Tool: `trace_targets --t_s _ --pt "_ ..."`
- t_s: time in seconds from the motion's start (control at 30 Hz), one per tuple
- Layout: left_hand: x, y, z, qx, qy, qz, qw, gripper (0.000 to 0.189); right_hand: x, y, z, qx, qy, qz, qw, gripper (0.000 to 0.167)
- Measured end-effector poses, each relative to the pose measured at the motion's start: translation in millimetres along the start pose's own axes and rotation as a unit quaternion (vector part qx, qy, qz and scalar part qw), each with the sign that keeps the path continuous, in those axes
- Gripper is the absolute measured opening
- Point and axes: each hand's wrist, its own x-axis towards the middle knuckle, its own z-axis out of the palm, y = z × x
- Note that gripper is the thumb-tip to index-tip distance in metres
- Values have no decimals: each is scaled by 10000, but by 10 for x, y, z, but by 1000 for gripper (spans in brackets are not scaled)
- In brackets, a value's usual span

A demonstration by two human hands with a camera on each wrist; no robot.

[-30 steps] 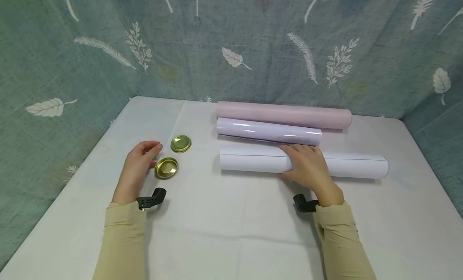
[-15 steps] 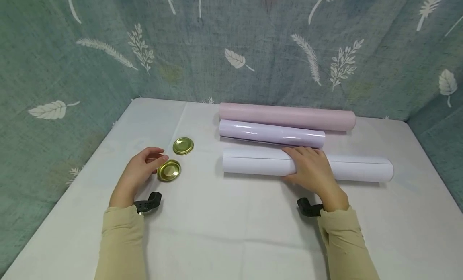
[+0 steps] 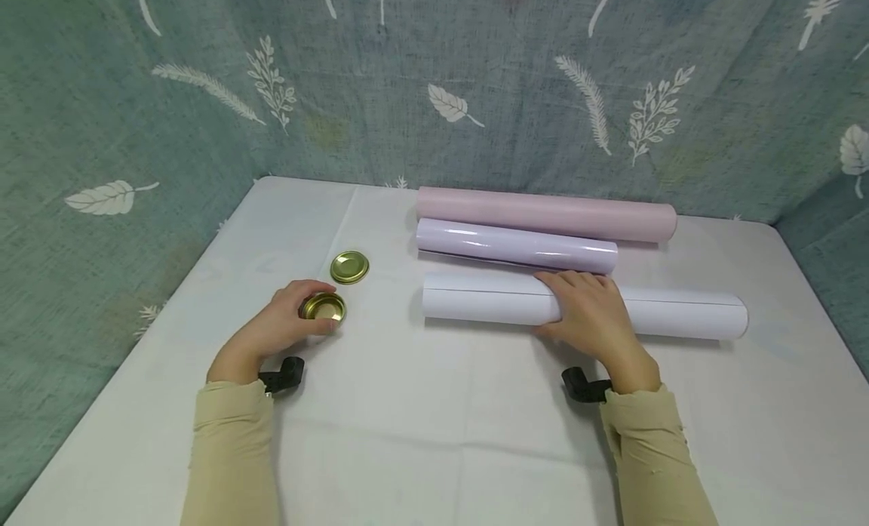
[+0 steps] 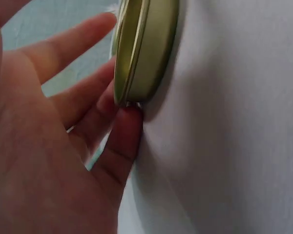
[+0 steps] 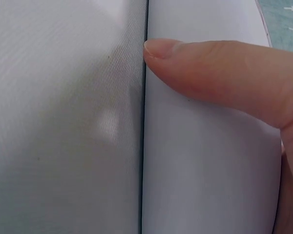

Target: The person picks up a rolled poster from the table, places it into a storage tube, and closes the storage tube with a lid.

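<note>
My left hand (image 3: 281,324) holds a shallow gold-coloured metal lid (image 3: 327,308) at the left of the table, thumb on its near side and fingers round its far side. In the left wrist view the lid (image 4: 158,53) shows edge-on, with a fingertip against its lower rim. Just behind it lies a second gold lid (image 3: 349,267), flat. My right hand (image 3: 592,321) grips the middle of a white paper roll (image 3: 485,296), thumb along the near side and fingers over the top. In the right wrist view the thumb (image 5: 219,70) presses on the roll's smooth side (image 5: 200,165).
Behind the white roll lie a glossy lilac roll (image 3: 509,243) and, farther back, a longer pink roll (image 3: 543,212), roughly parallel. A white cloth (image 3: 434,443) covers the table. A green leaf-patterned curtain (image 3: 380,96) hangs along the back and sides.
My left hand has moved right, from beside the nearer lid to closing round it. The right hand stays on the white roll; the whole view has shifted slightly.
</note>
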Motion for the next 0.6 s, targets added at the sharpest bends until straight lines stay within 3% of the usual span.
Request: trace_targets --t_s 0.23,0.6 --pt "34 75 58 756 66 -150 9970 81 9 -7 -5 19 49 -17 10000 82" --pt "55 118 89 638 434 -509 9957 71 -27 -87 -10 -9 86 229 9997 83"
